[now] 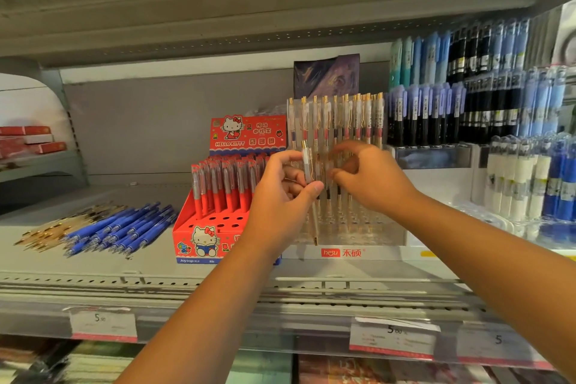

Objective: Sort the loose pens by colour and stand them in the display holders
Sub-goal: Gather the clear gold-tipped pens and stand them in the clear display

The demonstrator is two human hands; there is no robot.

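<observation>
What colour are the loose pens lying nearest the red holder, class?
Blue. The loose pens show best in the head view.

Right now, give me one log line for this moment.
left hand: grips clear gold-clipped pen | right hand: at clear acrylic pen holder, grip unclear | loose blue pens: piled on grey shelf

Both arms stretched forward, left hand [280, 196] gripping a clear pen [308, 165], right hand [371, 178] curled just beside it
</observation>
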